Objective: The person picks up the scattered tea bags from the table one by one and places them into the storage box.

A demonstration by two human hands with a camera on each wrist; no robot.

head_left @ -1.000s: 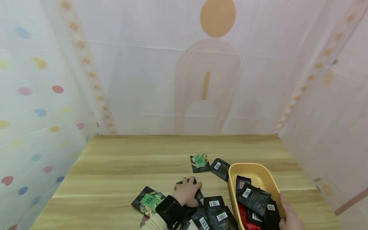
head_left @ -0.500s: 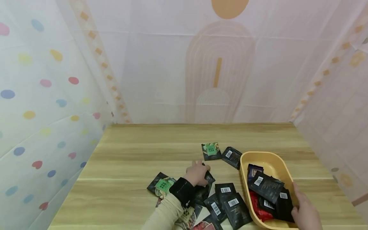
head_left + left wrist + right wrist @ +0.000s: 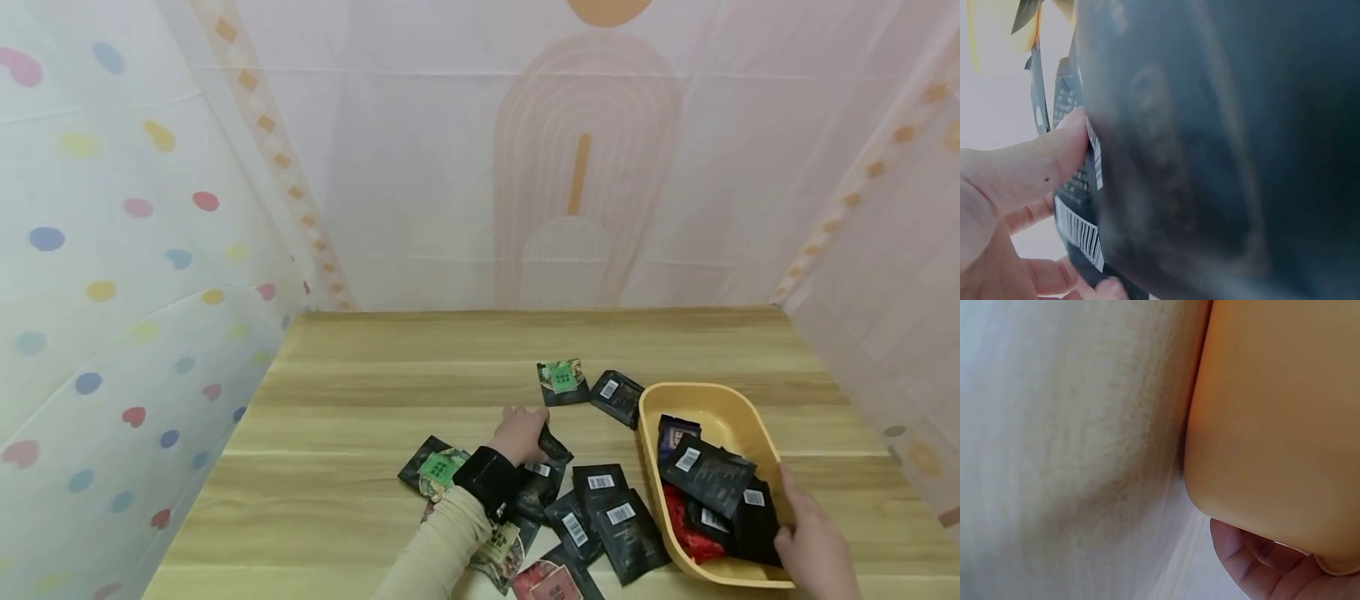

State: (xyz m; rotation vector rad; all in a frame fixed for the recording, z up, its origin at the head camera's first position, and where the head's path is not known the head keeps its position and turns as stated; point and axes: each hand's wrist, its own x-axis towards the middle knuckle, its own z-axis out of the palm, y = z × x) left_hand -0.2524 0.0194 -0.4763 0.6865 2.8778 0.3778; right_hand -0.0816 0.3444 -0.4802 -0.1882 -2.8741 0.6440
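Observation:
My left hand point(image 3: 521, 435) pinches a small black sachet point(image 3: 555, 446) between thumb and fingers, just above other black sachets. In the left wrist view a dark sachet point(image 3: 1179, 137) fills much of the picture, its edge against the thumb; a barcoded sachet point(image 3: 1079, 231) lies against the fingers. My right hand point(image 3: 816, 533) grips the right side of a yellow plastic bin point(image 3: 705, 392). Its curled fingers point(image 3: 1235, 550) show at the bin's edge in the right wrist view. Inside the bin are black sachets point(image 3: 708, 475), a purple one point(image 3: 677, 432) and a red one point(image 3: 686, 529).
Between hand and bin lie several barcoded black sachets point(image 3: 626, 533). Green-labelled sachets point(image 3: 438, 468) lie left of the left hand; another green one point(image 3: 562, 379) and a black one point(image 3: 617, 398) lie behind. A red-fronted sachet point(image 3: 551, 583) is near the front of the wooden table point(image 3: 360, 400).
The head view has shifted, so the table appears higher and further right. My left hand has closed on a black sachet and tilted it up. My right hand stays on the bin.

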